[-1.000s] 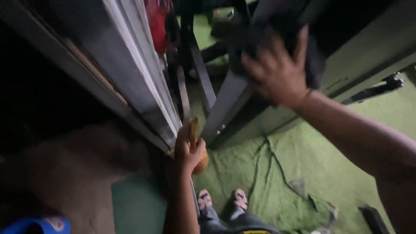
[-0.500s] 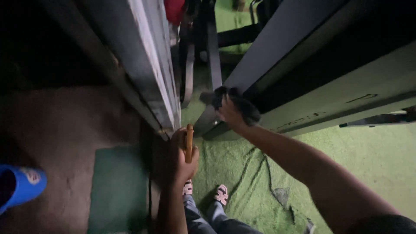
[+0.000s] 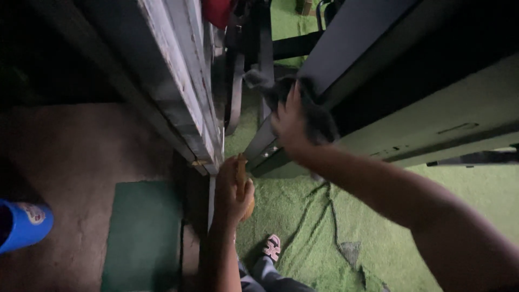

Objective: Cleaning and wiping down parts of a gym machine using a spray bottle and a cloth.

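Near, at bottom centre: sandalled foot (image 3: pixel 272 247) on green turf (image 3: pixel 324 227), dark green mat (image 3: pixel 143 232) to the left, blue container (image 3: pixel 21 224) at far left edge. Just beyond: left hand (image 3: pixel 232 192) curled shut around orange-brown tool (image 3: pixel 241 181), beside the corner of the grey door frame (image 3: pixel 184 97). Farther right: right hand (image 3: pixel 289 121), fingers spread, pressing dark cloth (image 3: pixel 319 121) flat against grey metal panel (image 3: pixel 346 48).
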